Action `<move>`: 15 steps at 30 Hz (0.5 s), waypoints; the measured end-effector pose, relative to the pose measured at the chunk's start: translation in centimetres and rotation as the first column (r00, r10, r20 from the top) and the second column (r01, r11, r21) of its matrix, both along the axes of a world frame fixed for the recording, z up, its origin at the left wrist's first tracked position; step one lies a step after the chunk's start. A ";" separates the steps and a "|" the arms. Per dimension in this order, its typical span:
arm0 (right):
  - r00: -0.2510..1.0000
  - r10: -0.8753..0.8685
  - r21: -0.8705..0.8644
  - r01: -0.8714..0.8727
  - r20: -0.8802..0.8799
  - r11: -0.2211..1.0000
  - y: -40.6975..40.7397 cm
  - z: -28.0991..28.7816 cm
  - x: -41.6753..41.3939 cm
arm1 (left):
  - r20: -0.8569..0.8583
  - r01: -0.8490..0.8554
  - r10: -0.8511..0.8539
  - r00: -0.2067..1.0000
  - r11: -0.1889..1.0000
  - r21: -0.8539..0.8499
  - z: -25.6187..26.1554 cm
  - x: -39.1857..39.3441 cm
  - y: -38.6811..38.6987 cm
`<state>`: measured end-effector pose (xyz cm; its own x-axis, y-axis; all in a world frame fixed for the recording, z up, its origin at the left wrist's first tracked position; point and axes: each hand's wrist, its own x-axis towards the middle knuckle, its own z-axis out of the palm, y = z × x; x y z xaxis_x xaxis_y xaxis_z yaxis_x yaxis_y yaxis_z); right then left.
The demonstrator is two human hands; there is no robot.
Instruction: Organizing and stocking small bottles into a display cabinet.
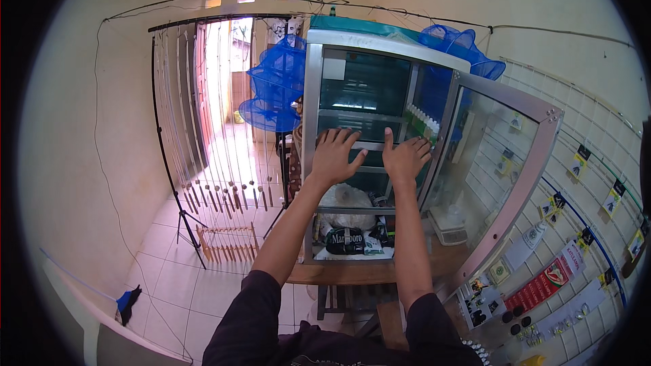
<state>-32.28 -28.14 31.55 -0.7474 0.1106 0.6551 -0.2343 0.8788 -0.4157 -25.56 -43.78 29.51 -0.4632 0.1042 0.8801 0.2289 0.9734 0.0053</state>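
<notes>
A metal-framed glass display cabinet [312, 112] stands before me, its glass door [501, 173] swung out to the right. Both of my hands are raised at its front with fingers apart and nothing in them. My left hand [335, 155] is near the left frame post. My right hand [407, 158] is farther right, just below a row of small bottles with white caps [423, 121]. Whether the fingertips touch a shelf, I cannot tell. Lower in the cabinet lie a bulky clear plastic bag [348, 206] and a black item bearing writing [345, 242].
Blue mesh nets [277, 86] hang left of the cabinet; another blue net [460, 51] lies on top. Slender rods [224, 112] hang from a black stand. A white scale [447, 229] shows through the door glass. Packets hang on a white wire grid [585, 127] at right.
</notes>
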 end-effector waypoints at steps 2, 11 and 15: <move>1.000 0.009 -0.016 -0.009 0.012 1.000 0.0 0.0 0.0 | 0.007 -0.003 0.003 1.000 1.000 -0.001 -0.1 0.1 0.0; 1.000 0.011 -0.031 -0.012 -0.025 0.999 -0.1 -0.8 -0.5 | -0.008 0.010 -0.010 1.000 1.000 -0.003 -0.2 -0.3 0.1; 0.970 0.201 0.042 -0.197 -0.136 0.979 -0.6 -2.1 0.9 | -0.108 0.004 -0.007 0.994 0.999 -0.034 -0.8 -0.4 -0.2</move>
